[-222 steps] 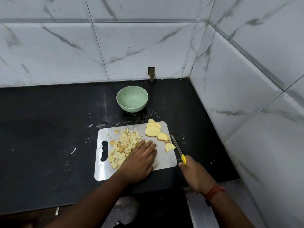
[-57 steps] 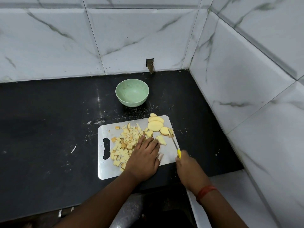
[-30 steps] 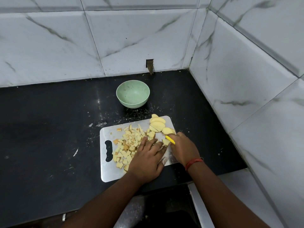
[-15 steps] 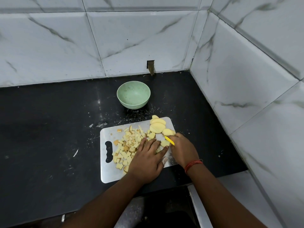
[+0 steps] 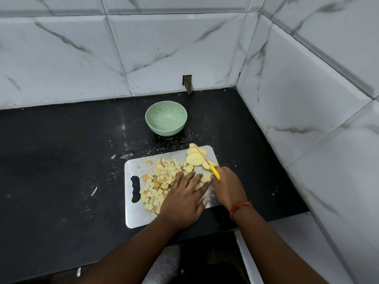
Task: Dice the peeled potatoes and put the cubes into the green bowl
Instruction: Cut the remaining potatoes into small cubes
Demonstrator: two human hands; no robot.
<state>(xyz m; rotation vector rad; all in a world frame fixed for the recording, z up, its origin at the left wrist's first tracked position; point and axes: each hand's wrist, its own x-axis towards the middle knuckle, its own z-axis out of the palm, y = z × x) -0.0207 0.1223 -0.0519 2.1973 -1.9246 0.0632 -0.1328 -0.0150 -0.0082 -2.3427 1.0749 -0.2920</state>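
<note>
Nearby, round potato slices (image 5: pixel 194 158) meet chunky cubes (image 5: pixel 159 181).

no legible text, labels, nos. anywhere in view

Pale potato cubes (image 5: pixel 158 185) heaped on board, slices (image 5: pixel 194 158) beside — green bowl (image 5: pixel 166 118) empty, upright

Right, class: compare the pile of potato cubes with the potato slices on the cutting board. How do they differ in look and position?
The potato cubes are small blocks in a loose heap; the potato slices are broad, flat rounds that overlap. The cubes cover the board's middle and left, near the handle slot; the slices sit at its far right corner, under the knife. Some cubes look browner, the slices pale yellow. Both lie on the cutting board, none in the green bowl.
</note>
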